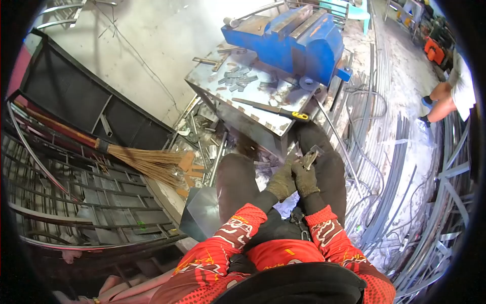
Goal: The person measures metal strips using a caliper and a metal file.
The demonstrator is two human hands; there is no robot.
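My left hand (282, 182) and my right hand (306, 183), both in dark gloves, are close together above my lap. The right hand is closed on a small shiny metal piece (310, 159) whose exact kind I cannot make out. My left hand's fingers are curled in against the right hand, and what they hold, if anything, is hidden. Just beyond the hands is a metal worktable (253, 109). On its near edge lies a hacksaw-like tool (299, 116) with a yellow and black handle. Several small flat metal pieces (237, 77) lie loose on the tabletop.
A large blue bench vise (288, 43) stands on the far side of the table. To the left are a stick broom (144, 161) and dark metal frames (101, 96). Long metal bars (387, 187) cover the floor at right, where a person's legs (443, 101) show.
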